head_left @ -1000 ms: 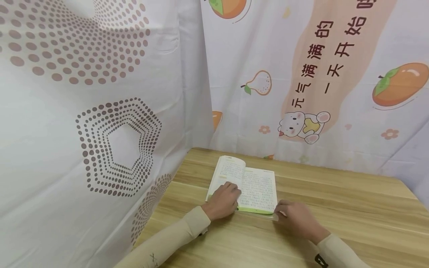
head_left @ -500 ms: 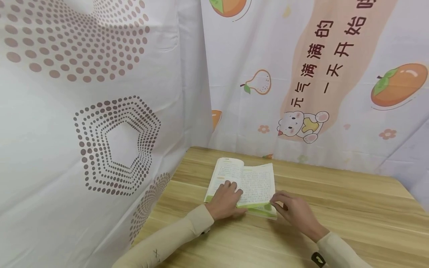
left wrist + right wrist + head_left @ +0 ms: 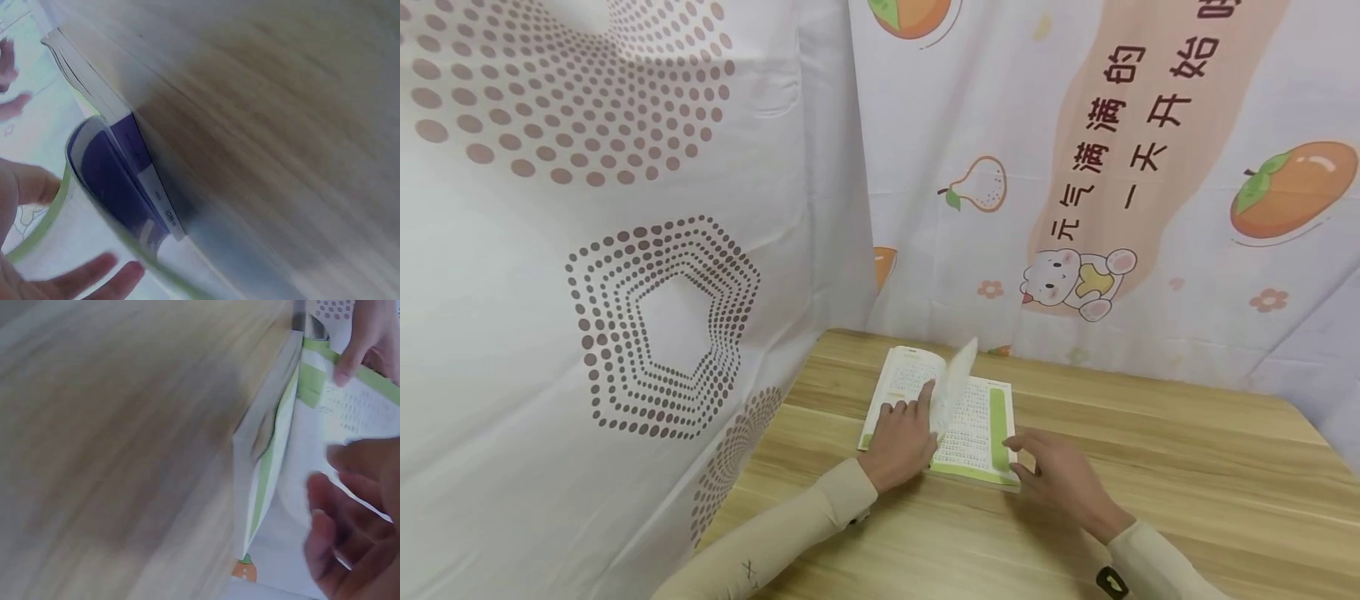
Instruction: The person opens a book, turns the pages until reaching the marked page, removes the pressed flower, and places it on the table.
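An open paperback book [image 3: 972, 446] lies on the wooden table, with printed text and green bands along its pages. One leaf [image 3: 957, 379] stands raised near the middle of the book. My left hand [image 3: 898, 442] rests on the left-hand pages beside that leaf, its index finger stretched forward. In the left wrist view the book's dark spine [image 3: 131, 147] shows past the fingers. My right hand [image 3: 1063, 475] is at the lower right corner, thumb and fingers bent loosely and apart. Nothing sits between the right fingers in the right wrist view; whether they touch the book I cannot tell.
The wooden tabletop [image 3: 1172, 450] stretches to the right and front of the book. A dotted white curtain [image 3: 790, 250] hangs close on the left. Behind the table hangs a printed cloth [image 3: 925, 275] with fruit pictures and characters.
The leaf that the right fingers pinched at its lower corner has been let go and now stands up, swung leftward. The page beneath shows. The left index finger has stretched forward toward the leaf.
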The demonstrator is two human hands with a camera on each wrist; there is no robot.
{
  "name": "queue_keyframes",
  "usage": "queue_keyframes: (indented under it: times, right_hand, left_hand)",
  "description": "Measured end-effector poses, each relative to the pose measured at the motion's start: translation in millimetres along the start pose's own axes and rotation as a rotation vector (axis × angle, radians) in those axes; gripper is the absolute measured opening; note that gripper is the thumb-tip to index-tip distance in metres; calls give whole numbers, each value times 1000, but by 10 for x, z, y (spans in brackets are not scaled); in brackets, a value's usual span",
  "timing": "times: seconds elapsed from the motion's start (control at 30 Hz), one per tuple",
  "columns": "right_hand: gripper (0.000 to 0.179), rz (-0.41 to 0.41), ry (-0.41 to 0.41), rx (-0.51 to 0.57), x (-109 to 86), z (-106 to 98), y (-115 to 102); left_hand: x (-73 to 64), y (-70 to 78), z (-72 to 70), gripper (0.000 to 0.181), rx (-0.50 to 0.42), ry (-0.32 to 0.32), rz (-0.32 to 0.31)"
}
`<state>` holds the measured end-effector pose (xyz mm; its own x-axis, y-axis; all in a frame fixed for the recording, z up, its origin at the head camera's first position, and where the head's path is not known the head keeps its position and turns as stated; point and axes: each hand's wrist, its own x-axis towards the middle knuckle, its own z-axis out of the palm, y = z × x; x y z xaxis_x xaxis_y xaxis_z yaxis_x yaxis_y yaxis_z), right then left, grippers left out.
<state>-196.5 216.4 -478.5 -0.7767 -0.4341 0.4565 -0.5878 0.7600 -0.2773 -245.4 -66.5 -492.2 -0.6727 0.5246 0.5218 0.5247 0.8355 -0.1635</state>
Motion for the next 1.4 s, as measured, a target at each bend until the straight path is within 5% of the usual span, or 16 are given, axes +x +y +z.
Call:
queue_keyframes:
  times: [0.1,0.27,0.5,0.8,1.2,1.4]
  right_hand:
    - [29,10,-103,-38,-53,47,33]
    - [23,9,-209,-72,-115,71,65]
    - [15,-40,-200,-77,-112,55,70]
    - [12,-123,-197,-106,-108,43,110]
    - [14,-372,-104,-294,-77,60,135]
    - [15,-372,-93,-268,-80,57,140]
  left_hand:
    - [0,-37,22,84,24,97,-18]
    - [14,-67,-1,61,25,178,-27]
    - [16,-66,-21,27,43,91,3]
    - [-25,-41,-11,11,-66,-48,115]
    - [-33,-46,23,13,-112,-73,136]
    - [-26,-30,15,13,-124,-92,165]
